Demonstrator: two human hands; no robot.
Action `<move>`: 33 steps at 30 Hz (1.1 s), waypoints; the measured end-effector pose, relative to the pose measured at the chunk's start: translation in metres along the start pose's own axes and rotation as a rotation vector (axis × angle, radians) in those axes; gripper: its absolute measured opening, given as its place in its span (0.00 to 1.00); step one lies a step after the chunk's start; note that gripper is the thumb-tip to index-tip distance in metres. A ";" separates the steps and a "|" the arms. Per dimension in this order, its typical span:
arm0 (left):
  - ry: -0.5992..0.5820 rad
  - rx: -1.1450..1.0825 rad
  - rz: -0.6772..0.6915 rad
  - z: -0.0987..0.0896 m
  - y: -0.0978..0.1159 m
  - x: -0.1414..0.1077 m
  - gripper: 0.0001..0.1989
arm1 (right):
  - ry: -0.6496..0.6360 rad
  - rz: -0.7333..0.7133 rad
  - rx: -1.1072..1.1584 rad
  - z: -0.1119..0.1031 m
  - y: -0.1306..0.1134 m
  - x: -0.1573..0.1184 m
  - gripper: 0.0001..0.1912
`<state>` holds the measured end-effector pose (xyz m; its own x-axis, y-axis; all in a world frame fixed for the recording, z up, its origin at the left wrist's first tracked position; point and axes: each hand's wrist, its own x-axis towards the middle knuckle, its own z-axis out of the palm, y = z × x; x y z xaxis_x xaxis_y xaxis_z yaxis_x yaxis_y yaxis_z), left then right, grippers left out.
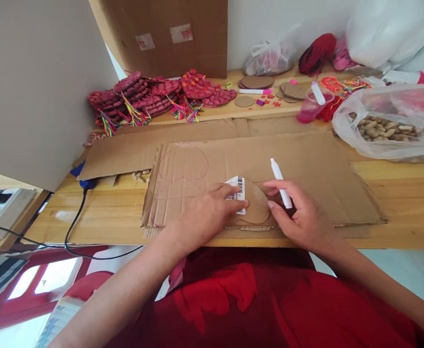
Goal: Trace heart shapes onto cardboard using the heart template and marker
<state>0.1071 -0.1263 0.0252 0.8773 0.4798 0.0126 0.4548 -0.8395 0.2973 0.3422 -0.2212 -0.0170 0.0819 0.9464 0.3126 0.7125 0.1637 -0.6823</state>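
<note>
A rounded cardboard cutout [257, 200] with a white barcode label [241, 191] lies on a large cardboard sheet [306, 159]. My left hand [212, 210] rests on the cutout from the left, its fingers stretched over the label and cutout surface. At the cutout's right side, my right hand [302, 215] is closed around a white marker [280, 183], whose narrow end points up and away from me. The thumb of that hand is by the cutout's edge. A purplish rounded outline is drawn on the sheet's upper left.
Decorated pink heart-like pieces [153, 96] with colourful tassels are piled at the back left. Behind the sheet are cardboard discs [257, 82] and a pink cup [311, 104]. A plastic bag of peanuts [387, 128] stands right. A black cable [74, 217] hangs over the left table edge.
</note>
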 end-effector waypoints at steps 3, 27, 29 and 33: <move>0.013 0.148 -0.027 0.005 0.014 0.000 0.20 | -0.005 -0.012 0.029 -0.002 0.000 0.001 0.17; -0.152 -0.087 0.052 -0.022 -0.012 0.032 0.10 | 0.196 0.189 0.305 -0.024 -0.028 -0.002 0.14; -0.132 -0.138 -0.008 -0.025 -0.016 0.035 0.11 | 0.162 0.185 0.264 -0.031 -0.038 -0.005 0.15; -0.169 0.025 0.037 -0.024 -0.003 0.032 0.11 | 0.125 0.177 0.167 -0.037 -0.041 -0.003 0.15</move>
<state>0.1301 -0.1026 0.0482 0.9059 0.4003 -0.1381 0.4233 -0.8629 0.2760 0.3386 -0.2409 0.0340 0.2877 0.9242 0.2511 0.5552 0.0527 -0.8300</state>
